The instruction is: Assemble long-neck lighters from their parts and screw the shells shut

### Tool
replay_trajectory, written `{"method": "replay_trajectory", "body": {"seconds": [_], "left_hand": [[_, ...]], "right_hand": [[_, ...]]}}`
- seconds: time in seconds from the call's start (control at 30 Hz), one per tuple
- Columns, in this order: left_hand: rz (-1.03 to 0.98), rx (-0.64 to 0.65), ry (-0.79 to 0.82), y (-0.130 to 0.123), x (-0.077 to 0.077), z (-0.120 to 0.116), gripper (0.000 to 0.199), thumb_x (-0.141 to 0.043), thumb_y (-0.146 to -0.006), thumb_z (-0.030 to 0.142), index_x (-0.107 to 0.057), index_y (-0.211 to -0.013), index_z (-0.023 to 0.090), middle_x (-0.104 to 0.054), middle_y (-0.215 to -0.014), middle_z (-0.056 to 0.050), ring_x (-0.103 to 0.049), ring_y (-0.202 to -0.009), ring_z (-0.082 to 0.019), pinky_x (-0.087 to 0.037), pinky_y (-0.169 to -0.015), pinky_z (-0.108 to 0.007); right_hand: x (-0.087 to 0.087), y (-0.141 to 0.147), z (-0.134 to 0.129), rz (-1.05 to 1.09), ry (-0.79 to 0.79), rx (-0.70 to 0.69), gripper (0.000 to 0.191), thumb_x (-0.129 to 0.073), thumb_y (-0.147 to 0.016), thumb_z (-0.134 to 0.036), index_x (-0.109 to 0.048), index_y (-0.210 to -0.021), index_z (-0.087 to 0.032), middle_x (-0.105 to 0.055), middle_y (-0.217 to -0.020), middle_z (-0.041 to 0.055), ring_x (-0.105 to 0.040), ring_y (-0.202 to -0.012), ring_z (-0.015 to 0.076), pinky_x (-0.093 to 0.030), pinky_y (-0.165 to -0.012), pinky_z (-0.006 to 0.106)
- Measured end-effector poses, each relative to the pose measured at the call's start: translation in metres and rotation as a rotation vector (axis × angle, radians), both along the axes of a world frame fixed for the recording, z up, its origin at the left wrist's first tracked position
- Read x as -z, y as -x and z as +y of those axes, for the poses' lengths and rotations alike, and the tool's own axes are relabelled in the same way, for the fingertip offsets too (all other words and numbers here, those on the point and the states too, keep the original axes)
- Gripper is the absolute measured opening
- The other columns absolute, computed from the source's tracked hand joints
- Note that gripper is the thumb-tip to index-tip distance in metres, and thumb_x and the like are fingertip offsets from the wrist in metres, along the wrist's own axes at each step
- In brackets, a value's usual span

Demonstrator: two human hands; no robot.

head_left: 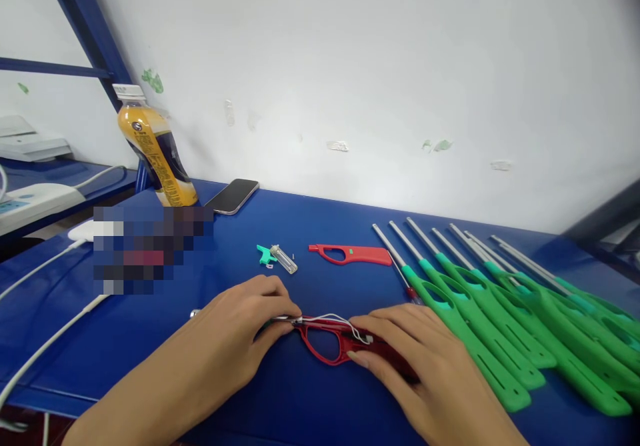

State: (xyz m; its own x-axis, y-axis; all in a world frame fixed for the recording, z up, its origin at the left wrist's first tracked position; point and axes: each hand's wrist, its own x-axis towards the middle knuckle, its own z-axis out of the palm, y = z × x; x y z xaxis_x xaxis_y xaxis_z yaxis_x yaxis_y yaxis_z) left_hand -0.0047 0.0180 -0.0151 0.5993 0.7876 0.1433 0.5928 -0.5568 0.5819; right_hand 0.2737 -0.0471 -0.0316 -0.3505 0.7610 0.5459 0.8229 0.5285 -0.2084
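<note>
A red utility-lighter handle shell (345,349) lies between my hands, its open inner side upward, with a trigger loop. My left hand (245,319) pinches the loop end, where a thin metal part enters; a metal tip (195,313) shows beyond the wrist. My right hand (417,346) grips the wider handle end, its fingers covering much of it. A thin white wire (333,317) loops along the shell's top to the right fingertips. Behind them lie another red shell half (367,255), a clear fuel tank (284,260) and a green trigger (265,254).
Several green long-nosed lighters (470,326) lie fanned at the right. A screwdriver (413,294) sits beside them. A phone (234,197) and a yellow drink bottle (159,153) are at the back left, near a pixelated patch and white cables (55,349). A white wall (375,66) stands behind.
</note>
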Motion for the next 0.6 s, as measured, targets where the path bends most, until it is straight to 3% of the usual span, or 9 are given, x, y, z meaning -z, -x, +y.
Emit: {"method": "replay_trajectory", "body": {"seconds": [0.37, 0.6], "left_hand": [[-0.148, 0.005, -0.233, -0.001, -0.017, -0.011, 0.021, -0.069, -0.105, 0.021, -0.076, -0.111, 0.040, -0.077, -0.111, 0.013, -0.074, -0.102, -0.009, -0.048, -0.098, -0.014], [-0.134, 0.022, -0.306, -0.006, -0.028, -0.014, 0.028, -0.068, -0.102, 0.016, -0.083, -0.113, 0.036, -0.078, -0.106, 0.007, -0.077, -0.095, -0.010, -0.055, -0.089, -0.011]], "right_hand": [[-0.005, 0.000, -0.001, 0.035, -0.099, -0.003, 0.025, -0.057, -0.113, -0.044, -0.066, -0.131, -0.029, -0.080, -0.109, -0.0046, -0.075, -0.093, 0.0133, -0.054, -0.091, 0.029], [-0.005, -0.001, -0.001, 0.055, -0.148, -0.031, 0.020, -0.062, -0.112, -0.034, -0.068, -0.129, -0.028, -0.079, -0.107, -0.0043, -0.073, -0.092, 0.0117, -0.050, -0.095, 0.026]]}}
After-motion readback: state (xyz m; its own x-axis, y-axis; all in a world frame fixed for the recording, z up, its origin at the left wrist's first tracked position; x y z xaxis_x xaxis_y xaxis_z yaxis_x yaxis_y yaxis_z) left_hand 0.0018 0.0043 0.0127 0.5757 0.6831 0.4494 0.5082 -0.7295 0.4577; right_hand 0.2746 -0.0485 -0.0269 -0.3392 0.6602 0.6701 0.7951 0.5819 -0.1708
